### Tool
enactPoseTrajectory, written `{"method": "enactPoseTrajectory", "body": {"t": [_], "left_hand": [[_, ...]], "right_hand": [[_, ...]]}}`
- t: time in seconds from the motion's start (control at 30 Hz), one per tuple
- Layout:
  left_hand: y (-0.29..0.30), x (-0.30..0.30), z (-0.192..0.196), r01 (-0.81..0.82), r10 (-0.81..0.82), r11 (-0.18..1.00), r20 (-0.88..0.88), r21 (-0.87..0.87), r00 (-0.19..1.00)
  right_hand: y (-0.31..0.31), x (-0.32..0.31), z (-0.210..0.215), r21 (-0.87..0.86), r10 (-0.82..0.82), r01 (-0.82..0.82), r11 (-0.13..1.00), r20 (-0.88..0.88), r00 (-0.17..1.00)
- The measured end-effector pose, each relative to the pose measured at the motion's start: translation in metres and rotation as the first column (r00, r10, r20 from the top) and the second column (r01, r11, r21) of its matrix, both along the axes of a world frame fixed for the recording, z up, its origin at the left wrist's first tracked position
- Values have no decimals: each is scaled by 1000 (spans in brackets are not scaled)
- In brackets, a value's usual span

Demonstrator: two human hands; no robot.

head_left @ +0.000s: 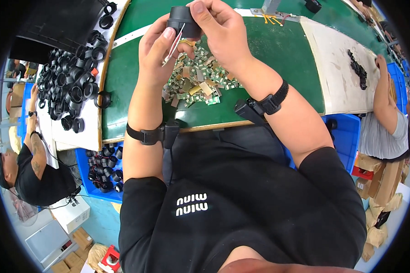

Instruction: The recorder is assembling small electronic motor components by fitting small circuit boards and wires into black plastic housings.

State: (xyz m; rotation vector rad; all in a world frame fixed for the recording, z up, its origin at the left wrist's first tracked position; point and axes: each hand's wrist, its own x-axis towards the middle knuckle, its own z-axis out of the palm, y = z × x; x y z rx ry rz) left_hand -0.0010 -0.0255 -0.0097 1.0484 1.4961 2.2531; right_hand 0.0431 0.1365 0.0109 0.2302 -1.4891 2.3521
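Above the green tabletop, a black cylindrical housing (185, 26) with thin red and white wires is held between both hands. My left hand (153, 51) grips its left side, the thumb near where the wires come out and hang down. My right hand (227, 36) closes on the right side, thumb against the upper part. Under the hands lies a loose heap of small green and tan circuit board pieces (196, 84), partly covered by my left fingers. What the far side of the housing looks like is hidden.
Many black plastic rings (70, 82) are piled on a white surface at the left. A blue bin (89, 189) of black wired parts stands below it, another blue bin (348, 136) at the right. A black strip-like cluster (357, 70) lies far right. Co-workers sit on both sides.
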Motion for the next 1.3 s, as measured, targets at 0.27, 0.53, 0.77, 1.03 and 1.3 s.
{"method": "enactPoseTrajectory", "body": {"t": [0.27,0.53,0.77,1.03,1.3], "left_hand": [[9,-4,-8,-180,155,969,150,170,977],[-5,-15,-3,-469,464,859,77,205,883],[-134,18,49,-839,865,495,-40,227,500],[-489,-18,43,-843,873,-476,-253,-250,-418],[-605,-77,-1,-610,733,-677,-441,-411,-517]], "right_hand": [[9,4,-5,253,-191,212,944,-104,976],[0,-12,-5,540,-265,428,725,-355,897],[19,-14,-23,642,-289,447,623,-342,894],[-5,1,2,687,-182,470,554,-451,874],[20,15,12,720,-207,481,501,-440,874]]}}
